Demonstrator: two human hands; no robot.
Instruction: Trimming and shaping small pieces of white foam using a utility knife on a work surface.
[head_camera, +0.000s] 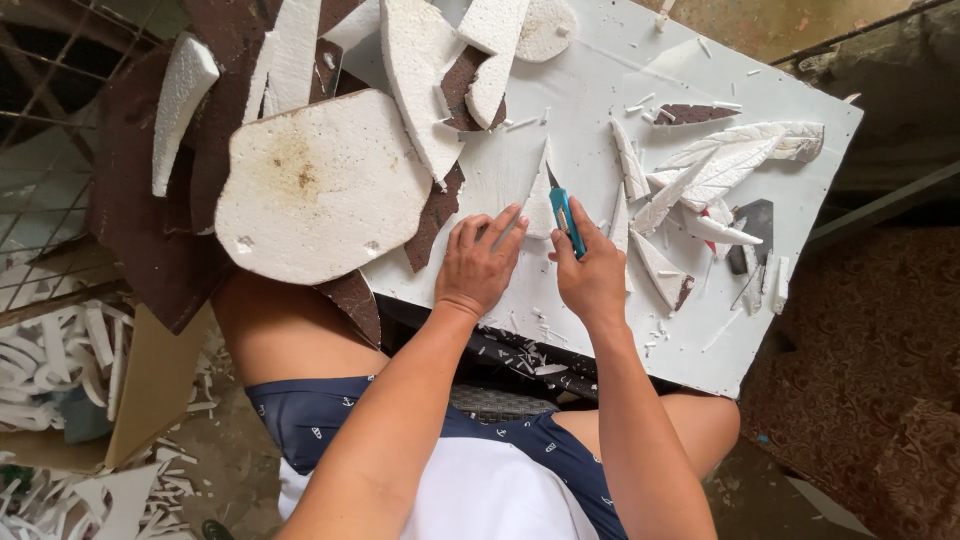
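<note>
I am seeing the right hand (590, 275) clamping a blue utility knife (566, 220) against a pointed foam piece (540, 200) on the white desk (590, 90); the left hand (478, 262) is pressing it flat, fingers spread. Risk: the blade slipping toward those adjacent fingers.

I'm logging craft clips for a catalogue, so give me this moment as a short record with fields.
setting: white work board resting over the seated person's lap
left hand: left hand flat, pressing a pointed white foam piece onto the board
right hand: right hand gripping a blue utility knife, blade at the foam piece's edge
nearby right: carved white foam leaves and small offcuts
nearby left: large rounded foam slab stacked over brown-backed scraps
floor: foam trimmings at lower left
</note>
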